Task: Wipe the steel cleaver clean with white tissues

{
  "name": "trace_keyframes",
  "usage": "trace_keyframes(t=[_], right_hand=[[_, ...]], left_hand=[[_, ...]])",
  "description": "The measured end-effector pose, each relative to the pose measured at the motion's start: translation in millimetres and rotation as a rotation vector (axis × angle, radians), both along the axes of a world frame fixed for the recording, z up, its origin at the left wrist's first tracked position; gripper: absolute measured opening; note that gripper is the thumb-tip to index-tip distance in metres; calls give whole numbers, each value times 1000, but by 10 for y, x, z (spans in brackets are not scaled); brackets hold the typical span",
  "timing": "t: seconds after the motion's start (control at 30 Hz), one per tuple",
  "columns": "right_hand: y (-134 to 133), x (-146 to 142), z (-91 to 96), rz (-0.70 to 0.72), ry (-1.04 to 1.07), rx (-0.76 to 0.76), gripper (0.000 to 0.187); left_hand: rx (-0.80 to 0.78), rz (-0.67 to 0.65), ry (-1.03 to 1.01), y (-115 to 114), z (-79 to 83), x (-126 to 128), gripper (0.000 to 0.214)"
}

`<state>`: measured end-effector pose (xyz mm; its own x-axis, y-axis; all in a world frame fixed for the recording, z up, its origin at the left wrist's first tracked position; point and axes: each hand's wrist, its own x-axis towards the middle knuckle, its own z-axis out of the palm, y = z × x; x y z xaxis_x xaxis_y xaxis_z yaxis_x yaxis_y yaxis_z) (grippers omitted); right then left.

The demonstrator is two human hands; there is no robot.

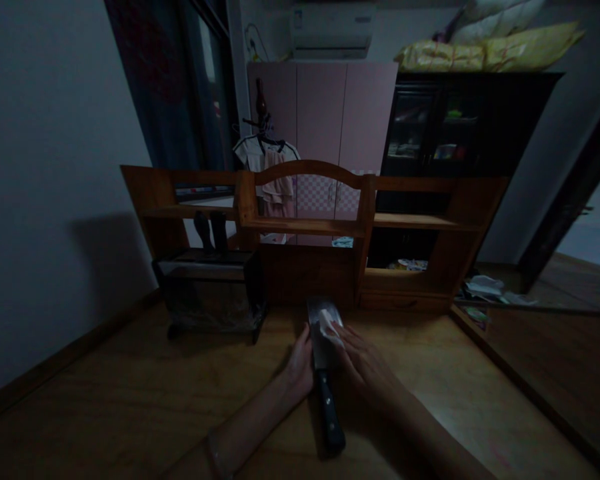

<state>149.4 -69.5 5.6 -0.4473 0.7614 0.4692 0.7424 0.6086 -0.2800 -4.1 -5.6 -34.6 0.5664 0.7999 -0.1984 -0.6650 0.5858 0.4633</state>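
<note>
A cleaver-like knife lies on the wooden desk (pixel 130 400), its broad steel blade (pixel 318 317) pointing away from me and its black handle (pixel 329 410) toward me. My left hand (pixel 300 363) rests against the left side of the blade, fingers together, steadying it. My right hand (pixel 363 363) lies flat on the blade's right side and presses a small white cloth or tissue (pixel 330 328) onto the steel.
A black knife block (pixel 210 287) with two knife handles stands on the desk at the left. Behind it runs a wooden shelf unit (pixel 305 223). A pink wardrobe (pixel 325 113) and a dark cabinet (pixel 455 127) stand farther back. The desk edge runs along the right.
</note>
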Motion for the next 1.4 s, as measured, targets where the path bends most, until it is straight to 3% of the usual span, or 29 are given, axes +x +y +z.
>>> trace_keyframes(t=[0.1, 0.2, 0.3, 0.5, 0.57, 0.67, 0.8, 0.9, 1.03, 1.23, 1.3, 1.4], right_hand=[[-66, -89, 61, 143, -19, -96, 44], [-61, -86, 71, 174, -22, -137, 43], [-6, 3, 33, 108, -17, -120, 41], [91, 162, -47, -167, -51, -24, 36], [90, 162, -35, -181, -50, 17, 36], [43, 97, 20, -67, -55, 30, 40], [-48, -45, 92, 150, -88, -59, 43], [-66, -73, 90, 188, -99, -99, 41], [-7, 33, 30, 79, -93, -79, 37], [76, 160, -33, -256, -77, 2, 34], [63, 145, -27, -251, -53, 50, 32], [10, 58, 2, -95, -61, 70, 40]], left_hand=[[-74, 18, 33, 22, -46, 5, 50], [-56, -6, 34, 11, -28, -3, 54], [29, -51, 23, -21, 25, -21, 57], [93, -66, 49, -57, 90, -31, 63], [99, -63, 47, -55, 90, -28, 62], [77, -45, 16, -34, 50, -24, 57], [-55, 21, 17, 9, -28, -14, 50], [-77, 28, 39, 16, -31, -9, 50], [25, -32, 28, -19, 36, -23, 57], [95, -89, 39, -52, 92, -42, 63], [98, -81, 29, -47, 85, -40, 62], [48, -36, 21, -22, 40, -32, 56]])
